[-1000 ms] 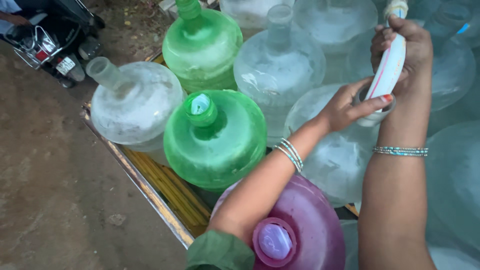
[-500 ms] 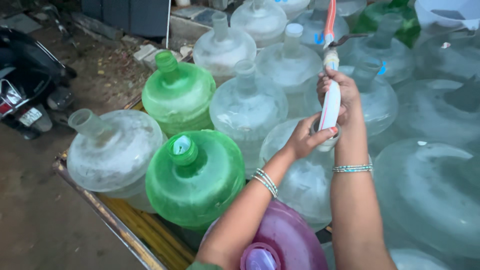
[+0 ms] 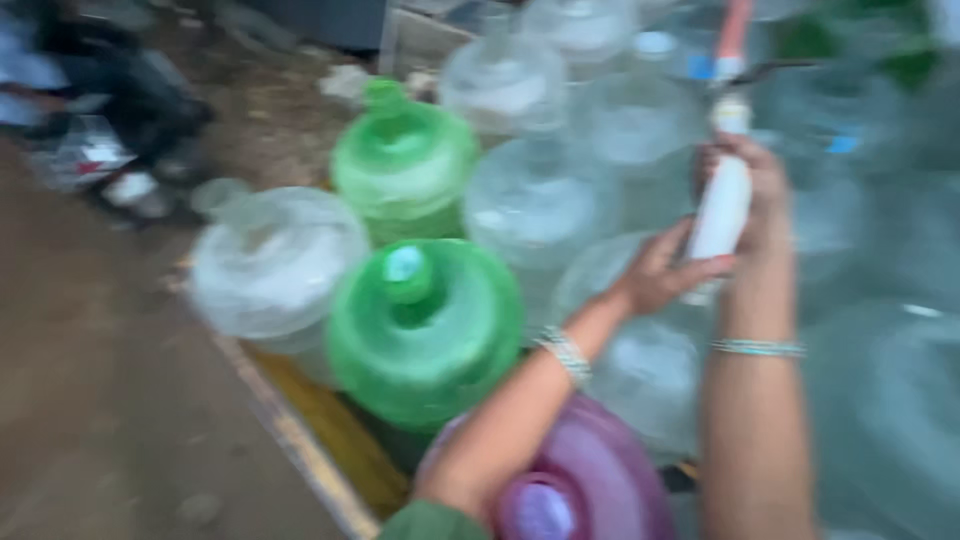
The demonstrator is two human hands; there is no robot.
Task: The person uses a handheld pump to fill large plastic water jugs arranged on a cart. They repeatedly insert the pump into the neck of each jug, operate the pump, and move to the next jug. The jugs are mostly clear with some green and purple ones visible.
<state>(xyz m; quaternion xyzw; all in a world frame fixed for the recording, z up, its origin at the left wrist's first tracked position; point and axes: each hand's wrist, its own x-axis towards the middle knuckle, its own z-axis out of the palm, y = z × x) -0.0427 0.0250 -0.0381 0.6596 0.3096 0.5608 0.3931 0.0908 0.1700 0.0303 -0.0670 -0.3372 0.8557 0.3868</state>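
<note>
Soft, even daylight; no hard shadows, no glare. Heavy motion blur throughout, edges smeared, nothing in sharp focus.

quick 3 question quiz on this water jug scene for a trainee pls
1. True or false: both hands are on the white pipe.
2. Which colour is the jug nearest the camera, under the left forearm? A) purple B) clear C) yellow
3. Fill in: the green jug beside the left arm has a ____ cap.

Key
1. True: the right hand wraps the pipe and the left hand touches its lower end with its fingers.
2. A: the purple jug.
3. Green, with a pale top; the picture is blurred, so finer detail cannot be told.
</note>
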